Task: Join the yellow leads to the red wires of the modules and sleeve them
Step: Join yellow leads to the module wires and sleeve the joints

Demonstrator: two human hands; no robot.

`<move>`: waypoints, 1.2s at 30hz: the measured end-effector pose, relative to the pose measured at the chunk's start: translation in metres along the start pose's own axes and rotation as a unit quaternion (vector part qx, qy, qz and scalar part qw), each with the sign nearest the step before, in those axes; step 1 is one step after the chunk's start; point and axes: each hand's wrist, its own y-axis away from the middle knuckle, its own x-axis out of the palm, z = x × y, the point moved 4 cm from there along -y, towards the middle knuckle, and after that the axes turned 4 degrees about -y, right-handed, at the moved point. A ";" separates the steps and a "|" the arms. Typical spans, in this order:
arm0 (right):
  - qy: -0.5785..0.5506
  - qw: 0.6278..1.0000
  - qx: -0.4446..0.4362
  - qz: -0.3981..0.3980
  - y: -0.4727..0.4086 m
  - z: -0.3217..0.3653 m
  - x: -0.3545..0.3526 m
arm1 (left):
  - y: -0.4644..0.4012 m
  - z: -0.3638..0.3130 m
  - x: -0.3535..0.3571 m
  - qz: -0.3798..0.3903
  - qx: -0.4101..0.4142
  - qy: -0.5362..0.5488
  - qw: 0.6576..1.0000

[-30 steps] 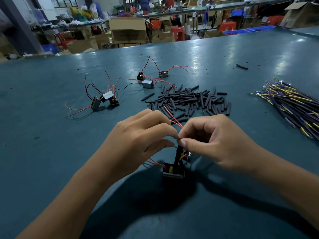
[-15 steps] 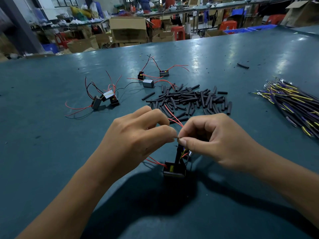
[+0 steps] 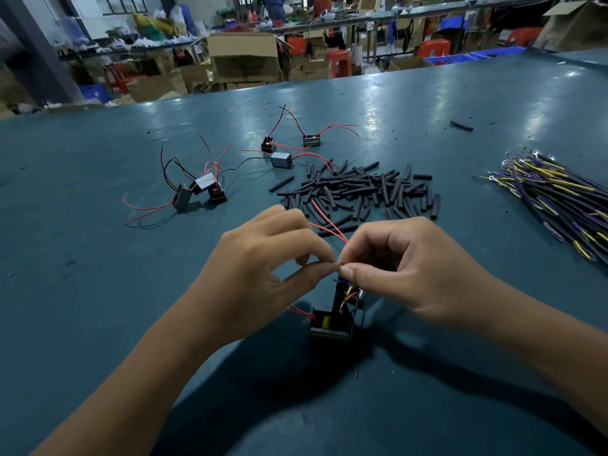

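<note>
Twisting looks underway — left hand (image 3: 263, 268) and right hand (image 3: 404, 268) pinch thin red wires (image 3: 329, 227) above the small black box-shaped module (image 3: 330, 324); sleeving likely follows.

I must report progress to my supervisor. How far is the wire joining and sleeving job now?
Done: no finished, sleeved module is plainly visible. In hand: the left hand and right hand pinch wire ends together above one module; no sleeve on that joint can be made out. Left: six modules wait with loose red wires, the sleeve pile and the yellow lead bundle lie unused.
</note>
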 end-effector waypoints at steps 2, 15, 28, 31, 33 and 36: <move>-0.003 1.000 0.001 0.002 0.001 0.001 0.000 | 0.001 0.003 0.004 0.025 -0.086 0.104 0.991; 0.003 1.000 0.002 -0.002 0.000 0.001 -0.001 | 0.004 0.013 0.010 0.066 -0.237 0.247 0.937; -0.002 1.000 0.002 0.001 0.000 0.000 -0.002 | 0.000 0.001 0.004 -0.022 0.049 -0.083 0.995; -0.003 1.000 0.003 0.000 0.000 -0.001 -0.002 | -0.001 -0.002 0.003 -0.029 0.075 -0.121 0.989; -0.003 1.000 0.003 0.000 -0.001 -0.001 -0.002 | -0.001 -0.002 0.002 -0.032 0.084 -0.133 0.987; -0.004 1.000 0.003 -0.001 -0.001 -0.002 -0.002 | -0.001 0.000 0.002 -0.032 0.079 -0.138 0.987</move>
